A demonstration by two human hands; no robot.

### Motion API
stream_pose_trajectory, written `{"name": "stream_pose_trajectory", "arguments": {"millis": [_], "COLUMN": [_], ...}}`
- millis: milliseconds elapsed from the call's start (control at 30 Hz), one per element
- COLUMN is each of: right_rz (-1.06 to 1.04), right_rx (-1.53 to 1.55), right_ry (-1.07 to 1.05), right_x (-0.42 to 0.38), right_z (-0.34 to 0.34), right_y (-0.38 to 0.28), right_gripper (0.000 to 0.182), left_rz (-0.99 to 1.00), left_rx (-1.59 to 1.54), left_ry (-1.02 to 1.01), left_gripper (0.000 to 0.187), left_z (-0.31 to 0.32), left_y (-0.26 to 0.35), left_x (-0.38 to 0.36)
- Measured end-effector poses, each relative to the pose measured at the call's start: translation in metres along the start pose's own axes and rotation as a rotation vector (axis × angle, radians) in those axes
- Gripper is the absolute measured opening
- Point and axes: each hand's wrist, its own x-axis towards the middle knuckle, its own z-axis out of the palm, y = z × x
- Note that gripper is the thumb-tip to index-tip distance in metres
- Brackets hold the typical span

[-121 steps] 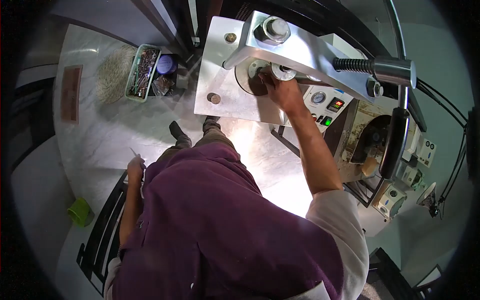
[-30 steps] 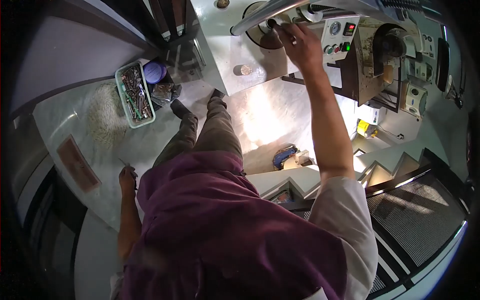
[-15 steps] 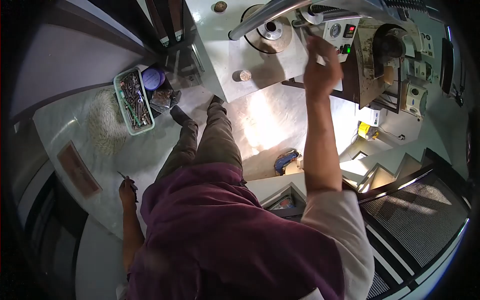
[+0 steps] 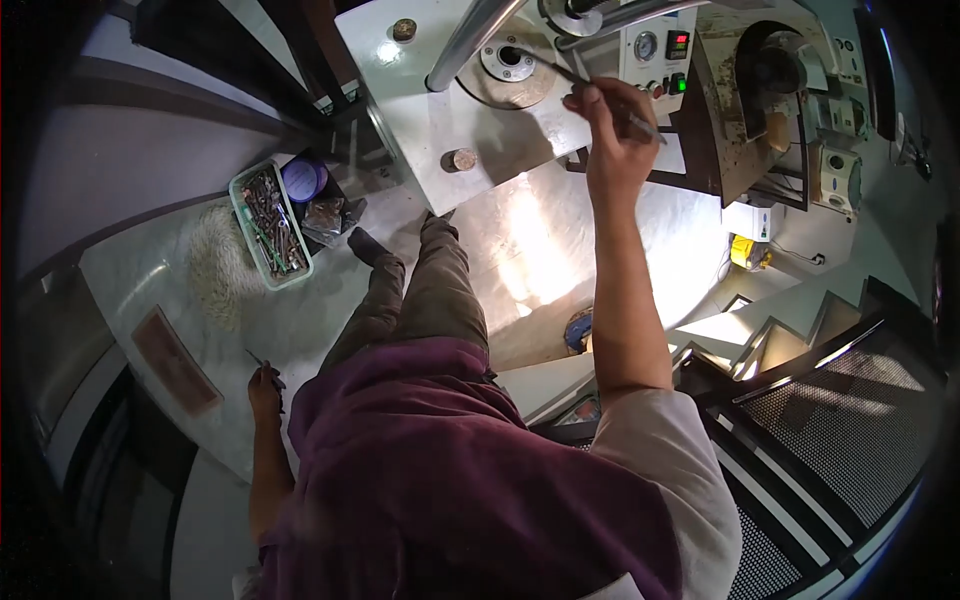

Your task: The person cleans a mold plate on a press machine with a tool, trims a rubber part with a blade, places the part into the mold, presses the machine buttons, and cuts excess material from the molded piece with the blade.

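My right hand (image 4: 622, 140) is closed around a long thin metal rod-like tool (image 4: 568, 74). Its far end reaches the round metal hub (image 4: 518, 72), close to the dark central hole. The hub sits on a brownish disc (image 4: 500, 96) set in a white machine top (image 4: 420, 110). Two small stubby cylinders, one brown (image 4: 404, 29) and one lighter (image 4: 462, 159), stand on that top. Low on the left, my left hand (image 4: 265, 390) is closed on a slim pointed metal tool (image 4: 254, 356), whose exact kind is too small to make out.
A metal post (image 4: 470, 45) crosses over the machine. Beside it are a gauge (image 4: 646, 44), a lit red display (image 4: 680, 40) and a green switch (image 4: 679, 83). A tub of tools (image 4: 236, 200) and a purple-lidded container (image 4: 304, 180) lie left; a stained unit (image 4: 722, 120) stands right.
My right hand has come away from beside the control panel, and its tool now stretches left to the hub. The whole view has shifted slightly. My left hand still holds its tool.
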Motion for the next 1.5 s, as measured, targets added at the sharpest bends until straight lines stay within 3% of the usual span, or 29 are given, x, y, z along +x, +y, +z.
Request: {"name": "stream_pose_trajectory", "arguments": {"millis": [167,400,533,600,633,733,800,867,1000,1067,1100,1133,1200,1400,1467,1500], "right_rz": [0.203,0.247,0.234,0.044,-0.095,-0.28,-0.243,-0.482,-0.5,-0.283,-0.043,-0.049,0.311,0.353,0.335,0.247], "right_rx": [0.306,0.142,-0.211,-0.869,-0.877,-1.036,-0.928,-0.988,-0.941,-1.071,-0.889,-0.892,-0.007,0.152,0.137,-0.038], "right_ry": [0.025,-0.088,-0.222,-0.518,-0.679,-0.843,-0.844,-0.836,-0.749,-0.583,-0.517,-0.507,-0.019,0.05,0.049,-0.032], "right_x": [0.0,0.023,0.048,0.063,0.079,0.099,0.102,0.102,0.1,0.09,0.082,0.077,0.058,0.036,0.042,0.047], "right_z": [-0.021,-0.017,-0.003,0.007,0.007,0.015,0.014,0.01,0.015,0.007,0.001,-0.006,-0.021,-0.025,-0.018,-0.016], "right_y": [0.006,0.009,0.002,-0.011,0.002,0.006,0.024,0.041,0.043,0.046,0.048,0.039,0.018,0.004,0.006,0.01], "right_gripper": [0.022,0.022,0.029,0.027,0.024,0.022,0.02,0.02,0.02,0.022,0.026,0.026,0.031,0.029,0.027,0.027], "left_rz": [-0.015,-0.019,-0.033,-0.044,-0.053,-0.06,-0.048,-0.039,-0.003,0.026,0.004,-0.016,-0.026,-0.053,-0.071,-0.064], "left_rx": [-0.05,-0.055,-0.058,-0.065,-0.067,-0.052,-0.055,-0.056,-0.015,0.01,-0.007,-0.027,-0.032,-0.016,-0.039,-0.033], "left_ry": [-0.001,0.005,0.04,0.033,0.02,0.046,0.055,0.06,0.042,0.023,0.03,0.037,0.024,0.011,0.031,0.034], "left_gripper": [0.039,0.039,0.039,0.039,0.039,0.04,0.04,0.04,0.04,0.04,0.039,0.039,0.04,0.04,0.04,0.04], "left_z": [0.002,0.01,0.015,0.014,0.014,0.016,0.019,0.021,0.028,0.02,0.022,0.024,0.02,0.008,0.006,0.003], "left_y": [-0.008,-0.013,-0.011,-0.012,-0.013,-0.014,-0.02,-0.03,-0.047,-0.05,-0.043,-0.036,-0.03,-0.026,-0.017,-0.012], "left_x": [-0.003,-0.005,-0.008,-0.012,-0.014,-0.021,-0.022,-0.023,-0.015,-0.017,-0.018,-0.017,-0.018,-0.002,0.003,0.006]}}
